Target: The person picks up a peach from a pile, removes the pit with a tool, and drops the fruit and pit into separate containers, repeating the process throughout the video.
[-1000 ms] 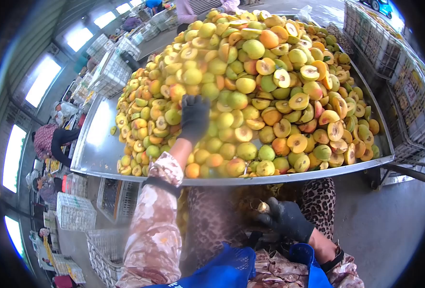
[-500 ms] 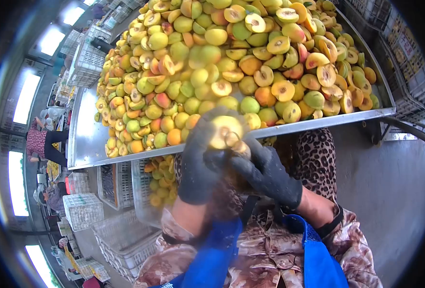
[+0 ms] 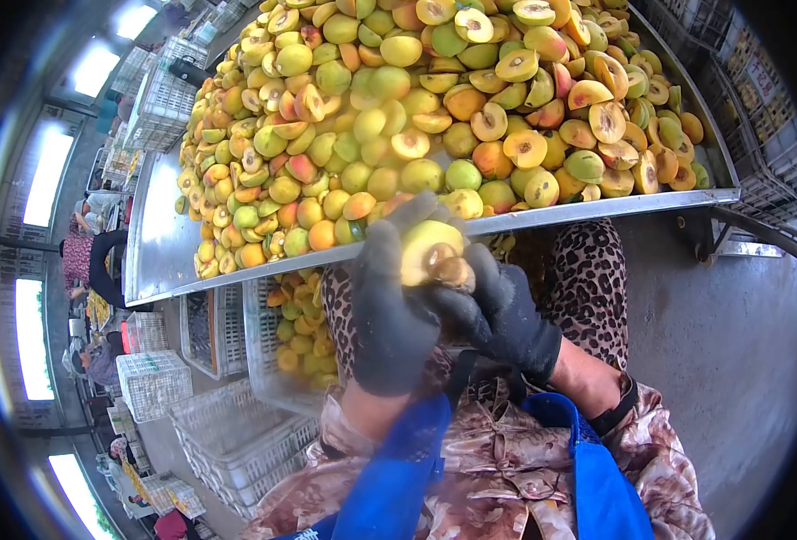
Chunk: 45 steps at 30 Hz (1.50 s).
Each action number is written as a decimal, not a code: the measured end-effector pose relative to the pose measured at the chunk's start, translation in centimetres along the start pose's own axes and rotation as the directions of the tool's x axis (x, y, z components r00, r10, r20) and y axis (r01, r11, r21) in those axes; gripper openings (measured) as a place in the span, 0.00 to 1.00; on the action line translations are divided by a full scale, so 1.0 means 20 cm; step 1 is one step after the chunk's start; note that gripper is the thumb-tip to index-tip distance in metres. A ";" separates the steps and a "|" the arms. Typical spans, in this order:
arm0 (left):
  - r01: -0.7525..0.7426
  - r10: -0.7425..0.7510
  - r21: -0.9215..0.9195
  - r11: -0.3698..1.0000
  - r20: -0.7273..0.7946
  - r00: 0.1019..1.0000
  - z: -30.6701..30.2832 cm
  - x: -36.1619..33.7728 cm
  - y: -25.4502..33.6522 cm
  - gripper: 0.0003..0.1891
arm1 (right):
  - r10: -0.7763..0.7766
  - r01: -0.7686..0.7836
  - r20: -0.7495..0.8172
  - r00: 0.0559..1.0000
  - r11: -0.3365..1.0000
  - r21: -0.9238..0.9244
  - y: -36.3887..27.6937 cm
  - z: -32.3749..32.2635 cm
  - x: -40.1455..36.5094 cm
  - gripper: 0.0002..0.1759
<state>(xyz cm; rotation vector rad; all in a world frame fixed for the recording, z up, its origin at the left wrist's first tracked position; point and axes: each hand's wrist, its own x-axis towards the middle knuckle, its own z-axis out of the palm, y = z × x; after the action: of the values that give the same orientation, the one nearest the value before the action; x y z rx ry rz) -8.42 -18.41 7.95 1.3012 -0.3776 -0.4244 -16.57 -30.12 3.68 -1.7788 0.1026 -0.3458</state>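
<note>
My left hand, in a dark grey glove, is closed around a halved yellow peach, its cut face turned up toward me. A brown pit shows in the peach's hollow. My right hand, gloved alike, has its fingers curled against the lower right edge of the fruit. A rounded brown piece lies over the pit at its fingertips; I cannot tell what that hand grips. Just beyond both hands rises a heap of halved and whole-looking peaches, on a metal tray table.
Below the table's left part stands a clear-sided bin with peaches. White plastic crates stand at lower left, and more crates at right. A bent metal bar juts from the table's right corner. Other people work far left.
The peach half and both hands have shifted slightly, with the left hand moving right. A thin ring seen over the pit earlier no longer shows. The view has tilted a little.
</note>
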 end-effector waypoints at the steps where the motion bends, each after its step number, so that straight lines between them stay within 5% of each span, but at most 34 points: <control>1: -0.001 0.001 -0.004 1.000 -0.004 1.000 0.01 0.00 0.01 0.32 | 0.014 -0.014 0.006 1.000 0.999 0.032 -0.01 -0.01 -0.01 0.24; 6: 0.004 -0.005 -0.045 0.999 -0.022 1.000 0.08 -0.01 0.07 0.31 | -0.050 0.044 0.046 0.998 0.992 0.117 0.01 -0.01 -0.01 0.22; 9: -0.118 0.118 0.209 0.971 0.011 0.993 0.12 -0.02 0.08 0.27 | -0.176 0.173 0.002 0.984 0.973 0.154 0.07 -0.01 -0.04 0.22; 10: -0.102 0.103 0.160 0.982 0.002 0.995 0.13 -0.03 0.07 0.27 | -0.184 0.181 -0.002 0.983 0.967 0.178 0.08 -0.01 -0.05 0.22; 12: -0.075 0.076 0.058 0.995 -0.008 0.997 0.14 -0.03 0.06 0.26 | -0.098 0.090 0.018 0.995 0.960 0.267 0.08 -0.02 -0.06 0.22; 15: -0.164 0.160 0.184 0.969 0.034 0.986 0.14 -0.02 0.08 0.24 | -0.058 0.048 0.024 0.998 0.949 0.311 0.06 0.00 -0.09 0.23; 18: -0.090 0.092 0.069 0.994 -0.036 0.995 0.17 -0.05 0.06 0.22 | -0.074 0.074 -0.010 0.997 0.965 0.252 0.07 -0.01 -0.10 0.22; 21: 0.057 -0.058 0.149 0.987 0.006 0.998 0.15 -0.10 0.07 0.22 | -0.068 0.078 0.096 0.993 0.992 -0.100 0.15 -0.11 -0.10 0.20; 26: -0.075 0.071 0.133 0.988 0.035 0.997 0.13 -0.12 0.07 0.24 | 0.032 -0.029 0.000 0.999 0.900 0.435 0.01 0.04 -0.17 0.18; 29: 0.072 -0.070 -0.095 0.993 0.025 0.997 0.14 -0.15 0.08 0.24 | -0.116 0.120 -0.041 0.992 0.989 0.081 0.05 -0.01 -0.16 0.17; 32: 0.118 -0.114 -0.131 0.984 0.037 0.993 0.19 -0.19 0.15 0.25 | -0.185 0.180 -0.003 0.983 0.963 -0.198 0.08 -0.08 -0.12 0.17; 35: -0.037 0.040 0.089 0.995 -0.023 0.999 0.14 -0.19 0.12 0.26 | 0.001 0.002 -0.009 1.000 0.951 0.309 -0.07 0.03 -0.18 0.19; 36: -0.084 0.085 0.128 0.988 -0.002 0.996 0.14 -0.20 0.12 0.26 | 0.064 -0.065 0.016 0.998 0.933 0.354 -0.10 0.06 -0.20 0.21; 39: -0.005 0.005 0.025 1.000 0.001 1.000 0.16 -0.27 0.17 0.27 | -0.018 0.021 -0.024 1.000 0.988 0.153 -0.13 0.03 -0.21 0.21; 40: 0.034 -0.034 -0.008 0.999 0.009 0.999 0.16 -0.29 0.20 0.27 | -0.130 0.123 -0.048 0.990 0.982 -0.140 -0.08 0.02 -0.21 0.21; 41: 0.071 -0.071 -0.046 0.996 0.016 0.997 0.17 -0.30 0.21 0.27 | -0.137 0.129 -0.027 0.990 0.972 -0.194 -0.08 -0.01 -0.20 0.22; 43: -0.017 0.018 0.030 0.999 -0.010 1.000 0.19 -0.33 0.21 0.27 | -0.142 0.145 0.033 0.989 0.944 -0.295 -0.09 -0.03 -0.20 0.23; 45: -0.076 0.071 0.116 0.990 0.045 0.996 0.12 -0.33 0.21 0.27 | -0.214 0.214 -0.062 0.975 0.977 -0.013 -0.10 0.08 -0.24 0.25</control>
<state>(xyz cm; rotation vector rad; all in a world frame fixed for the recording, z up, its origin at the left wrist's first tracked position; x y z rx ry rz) -14.91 -16.28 12.38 1.3900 -0.4896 -0.3710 -20.87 -26.96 4.53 -1.7891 -0.0442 -0.5576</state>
